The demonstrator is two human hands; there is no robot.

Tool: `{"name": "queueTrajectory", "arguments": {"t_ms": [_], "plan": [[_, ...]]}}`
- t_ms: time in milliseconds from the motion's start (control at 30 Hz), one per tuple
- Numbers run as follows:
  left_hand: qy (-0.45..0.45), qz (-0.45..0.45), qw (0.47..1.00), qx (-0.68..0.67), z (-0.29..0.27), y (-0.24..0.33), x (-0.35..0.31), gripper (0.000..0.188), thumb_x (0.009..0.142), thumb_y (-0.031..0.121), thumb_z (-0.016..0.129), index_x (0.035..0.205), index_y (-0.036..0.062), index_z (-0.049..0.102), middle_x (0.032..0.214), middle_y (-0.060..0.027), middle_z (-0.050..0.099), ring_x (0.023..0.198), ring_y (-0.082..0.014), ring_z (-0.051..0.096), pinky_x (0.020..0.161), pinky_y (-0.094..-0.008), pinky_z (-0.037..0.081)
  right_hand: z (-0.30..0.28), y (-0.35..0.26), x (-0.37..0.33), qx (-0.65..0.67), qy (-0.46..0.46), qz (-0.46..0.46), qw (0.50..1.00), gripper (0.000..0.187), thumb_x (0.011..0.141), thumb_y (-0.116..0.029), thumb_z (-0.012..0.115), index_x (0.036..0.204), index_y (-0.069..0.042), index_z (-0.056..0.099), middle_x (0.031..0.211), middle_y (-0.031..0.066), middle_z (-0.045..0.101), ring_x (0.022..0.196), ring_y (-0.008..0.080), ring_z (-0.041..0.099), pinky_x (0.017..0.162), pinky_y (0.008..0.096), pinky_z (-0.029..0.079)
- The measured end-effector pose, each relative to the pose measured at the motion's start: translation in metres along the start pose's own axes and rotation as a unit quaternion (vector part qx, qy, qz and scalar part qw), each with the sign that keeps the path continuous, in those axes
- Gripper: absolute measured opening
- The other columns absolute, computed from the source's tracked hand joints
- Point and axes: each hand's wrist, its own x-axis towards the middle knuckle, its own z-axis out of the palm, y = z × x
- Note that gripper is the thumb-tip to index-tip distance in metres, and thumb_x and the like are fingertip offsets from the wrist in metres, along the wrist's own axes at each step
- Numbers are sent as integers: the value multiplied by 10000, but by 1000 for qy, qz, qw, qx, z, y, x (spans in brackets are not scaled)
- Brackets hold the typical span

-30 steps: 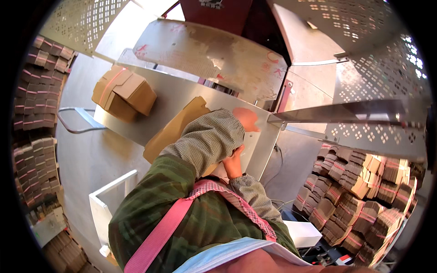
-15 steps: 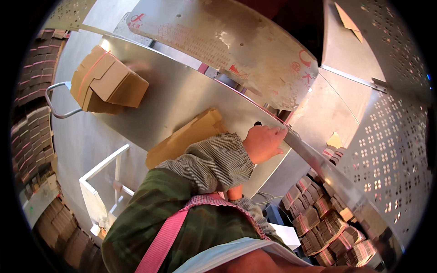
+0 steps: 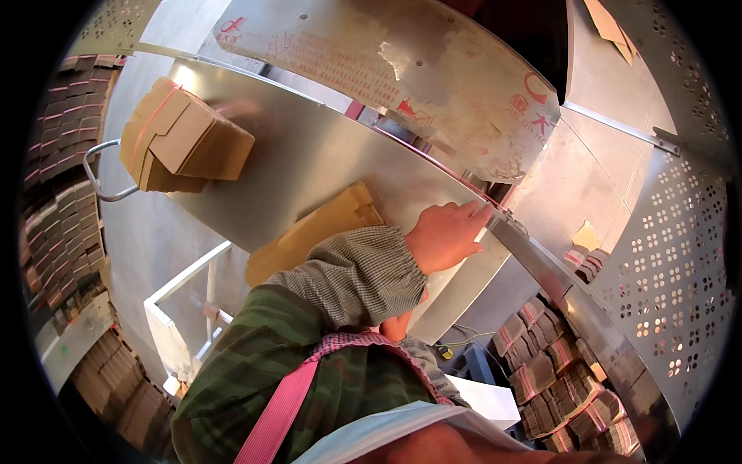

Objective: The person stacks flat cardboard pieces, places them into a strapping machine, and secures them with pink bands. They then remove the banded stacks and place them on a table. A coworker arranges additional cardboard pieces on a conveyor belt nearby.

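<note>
My left hand [image 3: 448, 236] reaches across to the right with its palm down. Its fingers are stretched out over the corner of a shiny metal table [image 3: 286, 147], close to the narrow gap along the far edge. Nothing shows in its grasp. Under the left cuff, a little of my right hand [image 3: 396, 326] and wrist comes into sight; its fingers are hidden. A stack of flat brown cardboard [image 3: 317, 224] lies on the table beside my left sleeve. Farther left on the table stands a bundle of folded cardboard [image 3: 189, 131] with a pink band round it.
Beyond the gap is a metal cover [image 3: 386, 69] with red markings. A perforated metal guard [image 3: 657, 271] stands on the right. Tied cardboard bundles [image 3: 576, 387] are piled at lower right, and more cardboard stacks [image 3: 66, 131] line the left. A white frame [image 3: 185, 278] stands near the table.
My left hand has shifted slightly, its fingers now extending flatter toward the far edge. A small black knob seen beside it before is now hidden. The view has moved a little; the cardboard stays put.
</note>
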Motion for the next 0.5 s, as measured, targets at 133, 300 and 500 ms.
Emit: {"name": "queueTrajectory", "arguments": {"t_ms": [133,300,500], "plan": [[-34,-6,999,-12,1,10,-7,596,769,274,672,1274,71,426,1092,-108,589,964,-284,575,758,-394,490,0,3,-6,2,36,18,999,846,719,-155,693,1347,19,154,1439,214,179,1300,307,271,1073,393,189],[77,127,987,-69,-5,15,0,529,812,227,636,1281,65,454,1158,-123,579,1013,-302,563,825,-394,479,-7,-12,-5,70,20,0,997,824,714,-79,538,1416,-8,111,1400,184,243,1283,280,291,1075,386,215],[298,235,925,-21,-82,59,-107,333,796,134,642,1115,50,602,1114,-123,598,1082,-303,538,897,-373,457,-7,-47,-9,147,-4,-29,989,801,803,-147,625,1416,-19,126,1355,177,301,1238,265,355,1039,368,292]]}}
